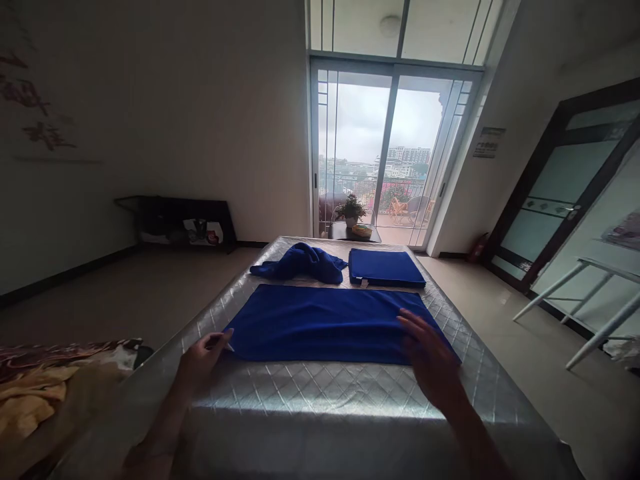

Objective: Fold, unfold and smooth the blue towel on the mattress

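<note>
A long blue towel [325, 323] lies flat across the quilted mattress [325, 387] in front of me. My left hand [203, 360] pinches the towel's near left corner, fingers closed on the cloth. My right hand [430, 360] rests flat on the towel's right end, fingers stretched out. Beyond it lie a crumpled blue towel [300, 262] at the left and a neatly folded blue towel [385, 268] at the right.
A small table with a potted plant [351, 212] stands past the mattress by the glass balcony door [390, 153]. A low dark shelf [175, 223] lines the left wall. White metal legs [585, 307] stand at the right. Patterned bedding [45, 387] lies at my left.
</note>
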Tool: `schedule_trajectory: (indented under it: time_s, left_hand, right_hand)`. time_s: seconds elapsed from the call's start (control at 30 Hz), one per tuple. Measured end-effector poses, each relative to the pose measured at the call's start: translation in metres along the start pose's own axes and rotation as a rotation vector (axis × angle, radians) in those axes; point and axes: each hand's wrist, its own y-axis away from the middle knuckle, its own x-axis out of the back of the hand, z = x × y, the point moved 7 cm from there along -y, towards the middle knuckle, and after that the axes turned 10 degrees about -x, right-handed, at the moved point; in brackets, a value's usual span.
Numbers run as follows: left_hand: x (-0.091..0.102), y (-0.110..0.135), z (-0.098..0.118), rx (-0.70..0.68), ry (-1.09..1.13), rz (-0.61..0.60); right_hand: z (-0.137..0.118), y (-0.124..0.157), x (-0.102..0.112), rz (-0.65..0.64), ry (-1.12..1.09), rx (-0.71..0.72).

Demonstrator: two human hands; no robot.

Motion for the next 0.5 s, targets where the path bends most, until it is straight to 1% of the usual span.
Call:
schedule_trajectory:
  time_s: [0.07, 0.13, 0.2, 0.23, 0.3, 0.4, 0.5]
  left_hand:
    - [-0.002, 0.002, 0.004, -0.033, 0.003, -0.025]
    - [-0.006, 0.002, 0.004, -0.048, -0.053, -0.066]
    - [-0.010, 0.000, -0.001, -0.053, -0.093, -0.096]
    - [-0.010, -0.002, -0.004, -0.058, -0.095, -0.101]
    - [-0.009, -0.005, -0.010, -0.067, -0.073, -0.104]
    - [-0.002, -0.009, -0.018, -0.071, -0.065, -0.110]
    - [0.008, -0.009, -0.026, -0.045, -0.074, -0.102]
  right_hand:
    - [0.026, 0.014, -0.023, -0.257, 0.204, -0.128]
    - [0.065, 0.032, -0.039, -0.496, 0.444, -0.320]
    - [0.099, 0.048, -0.042, -0.617, 0.575, -0.455]
    - [0.111, 0.054, -0.041, -0.644, 0.602, -0.483]
    - [0.123, 0.061, -0.037, -0.649, 0.610, -0.473]
    - [0.126, 0.070, -0.028, -0.624, 0.586, -0.462]
    - [0.123, 0.079, -0.023, -0.636, 0.545, -0.502]
